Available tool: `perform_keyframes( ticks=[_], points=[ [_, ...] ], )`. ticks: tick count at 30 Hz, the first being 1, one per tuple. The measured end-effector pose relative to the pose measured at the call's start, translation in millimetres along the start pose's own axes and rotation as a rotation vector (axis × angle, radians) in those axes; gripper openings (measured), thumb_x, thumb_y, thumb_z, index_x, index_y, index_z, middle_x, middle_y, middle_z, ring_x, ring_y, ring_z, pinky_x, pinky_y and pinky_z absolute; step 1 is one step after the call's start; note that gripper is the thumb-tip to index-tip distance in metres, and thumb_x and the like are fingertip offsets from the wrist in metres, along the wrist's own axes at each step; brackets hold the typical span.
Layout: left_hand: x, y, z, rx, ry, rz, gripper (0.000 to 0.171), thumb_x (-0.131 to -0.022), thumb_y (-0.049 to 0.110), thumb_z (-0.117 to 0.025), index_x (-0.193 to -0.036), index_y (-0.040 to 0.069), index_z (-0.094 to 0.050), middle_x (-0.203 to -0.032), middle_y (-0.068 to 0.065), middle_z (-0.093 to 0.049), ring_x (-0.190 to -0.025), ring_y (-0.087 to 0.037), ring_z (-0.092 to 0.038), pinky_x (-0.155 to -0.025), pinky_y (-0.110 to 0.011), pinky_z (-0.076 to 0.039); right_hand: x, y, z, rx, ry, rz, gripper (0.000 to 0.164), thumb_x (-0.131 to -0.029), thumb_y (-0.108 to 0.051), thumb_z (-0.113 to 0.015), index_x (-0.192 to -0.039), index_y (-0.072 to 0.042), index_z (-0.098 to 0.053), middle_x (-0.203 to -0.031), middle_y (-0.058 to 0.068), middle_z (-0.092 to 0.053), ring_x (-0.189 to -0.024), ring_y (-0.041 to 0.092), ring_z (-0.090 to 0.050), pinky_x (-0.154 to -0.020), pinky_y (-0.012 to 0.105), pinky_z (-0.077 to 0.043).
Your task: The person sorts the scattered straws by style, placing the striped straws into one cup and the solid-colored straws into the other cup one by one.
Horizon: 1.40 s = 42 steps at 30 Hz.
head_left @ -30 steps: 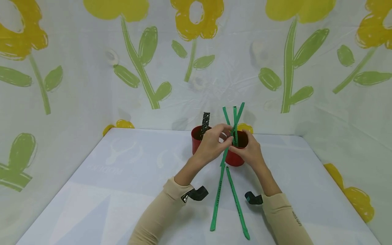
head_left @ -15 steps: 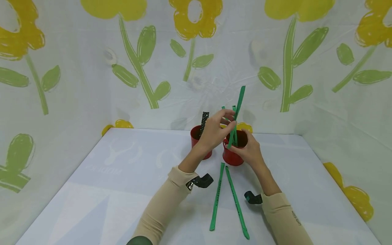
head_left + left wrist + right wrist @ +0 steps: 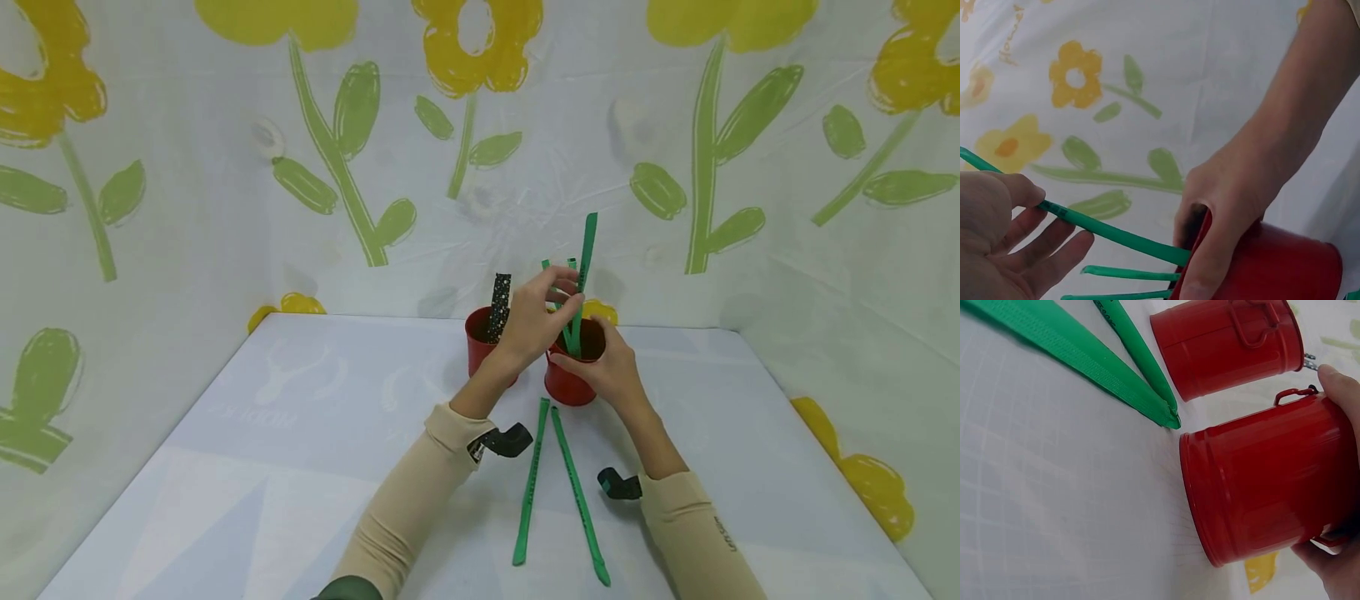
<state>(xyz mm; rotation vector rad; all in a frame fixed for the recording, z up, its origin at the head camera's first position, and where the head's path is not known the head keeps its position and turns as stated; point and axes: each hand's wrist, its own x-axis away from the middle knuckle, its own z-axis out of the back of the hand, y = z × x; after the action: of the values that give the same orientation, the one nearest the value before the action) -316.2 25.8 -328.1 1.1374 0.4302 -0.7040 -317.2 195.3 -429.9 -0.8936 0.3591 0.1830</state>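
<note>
My left hand (image 3: 531, 318) pinches a long, narrow green packet (image 3: 588, 242) with dark print between thumb and fingers. In the left wrist view, the packet's lower end reaches into the mouth of a small red metal bucket (image 3: 1291, 262). Two more green packets (image 3: 1125, 273) lean out of that same bucket. My right hand (image 3: 613, 367) grips the bucket around its rim, thumb on the near side. Seen from the right wrist, the bucket's wall (image 3: 1254, 481) has small wire handle loops. Its inside bottom is hidden.
A second red bucket (image 3: 477, 354), holding a black speckled strip (image 3: 499, 304), stands just left, partly behind my left forearm. Two green packets, a left one (image 3: 530, 492) and a right one (image 3: 579, 500), lie on the white table (image 3: 300, 467) in front. A flower-printed cloth (image 3: 555, 167) rises behind.
My left hand has raised the green packet from in front of the bucket, turned it more upright, and lowered its end into the bucket. My right hand stays on the rim.
</note>
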Motion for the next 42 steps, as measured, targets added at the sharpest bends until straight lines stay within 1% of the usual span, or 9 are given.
perform_keyframes(
  ticks=[8,11,15,18,24,32,42],
  points=[
    [3.1,-10.9,-3.7,0.022,-0.002,0.061,0.03,-0.096,0.012,-0.061,-0.125,0.006,-0.056,-0.106,-0.014,-0.07,-0.092,-0.024,-0.071,-0.076,-0.024,-0.06,0,1,0,0.0,0.002,0.002,0.09,-0.074,-0.05,-0.081,-0.144,-0.013,-0.038,-0.137,0.011,-0.054,-0.124,0.031,-0.054,-0.092,0.053,-0.055],
    [4.0,-13.9,-5.2,0.025,-0.003,0.068,0.032,-0.096,0.012,-0.062,-0.127,0.007,-0.055,-0.106,-0.014,-0.07,-0.092,-0.025,-0.072,-0.076,-0.024,-0.06,0,2,0,-0.003,0.005,0.001,0.09,-0.074,-0.049,-0.082,-0.144,-0.012,-0.038,-0.136,0.011,-0.054,-0.124,0.031,-0.054,-0.092,0.053,-0.055],
    [5.1,-17.8,-8.0,0.056,-0.016,0.077,0.033,-0.096,0.01,-0.062,-0.128,0.006,-0.054,-0.106,-0.016,-0.069,-0.092,-0.027,-0.073,-0.072,-0.023,-0.06,0,2,-1,0.001,0.012,0.008,0.09,-0.075,-0.048,-0.082,-0.144,-0.01,-0.038,-0.136,0.012,-0.055,-0.123,0.032,-0.054,-0.092,0.053,-0.055],
    [5.7,-19.9,-9.7,0.077,-0.026,0.095,0.034,-0.096,0.01,-0.061,-0.129,0.006,-0.053,-0.107,-0.017,-0.068,-0.092,-0.027,-0.073,-0.07,-0.022,-0.06,1,2,0,0.002,0.012,0.008,0.09,-0.075,-0.047,-0.082,-0.144,-0.011,-0.038,-0.136,0.013,-0.055,-0.123,0.032,-0.055,-0.092,0.052,-0.055],
    [6.7,-23.6,-12.7,0.066,-0.033,0.135,0.035,-0.096,0.012,-0.061,-0.13,0.009,-0.053,-0.109,-0.015,-0.069,-0.096,-0.026,-0.073,-0.071,-0.022,-0.059,0,1,1,-0.001,0.004,0.002,0.091,-0.075,-0.048,-0.082,-0.144,-0.01,-0.037,-0.136,0.014,-0.055,-0.123,0.033,-0.055,-0.092,0.053,-0.055],
    [7.4,-29.1,-16.0,0.048,-0.035,0.143,0.035,-0.096,0.013,-0.063,-0.129,0.009,-0.054,-0.108,-0.013,-0.069,-0.095,-0.025,-0.073,-0.071,-0.021,-0.059,0,-1,1,0.005,0.007,0.008,0.092,-0.074,-0.047,-0.083,-0.145,-0.009,-0.037,-0.137,0.014,-0.054,-0.124,0.034,-0.054,-0.092,0.053,-0.055],
    [8.2,-32.5,-18.8,0.036,-0.054,0.137,0.035,-0.095,0.014,-0.063,-0.129,0.009,-0.055,-0.107,-0.013,-0.069,-0.095,-0.024,-0.072,-0.072,-0.022,-0.059,-1,0,0,0.007,0.015,0.016,0.09,-0.074,-0.046,-0.083,-0.144,-0.012,-0.038,-0.137,0.013,-0.054,-0.125,0.032,-0.054,-0.093,0.052,-0.054]
  ],
)
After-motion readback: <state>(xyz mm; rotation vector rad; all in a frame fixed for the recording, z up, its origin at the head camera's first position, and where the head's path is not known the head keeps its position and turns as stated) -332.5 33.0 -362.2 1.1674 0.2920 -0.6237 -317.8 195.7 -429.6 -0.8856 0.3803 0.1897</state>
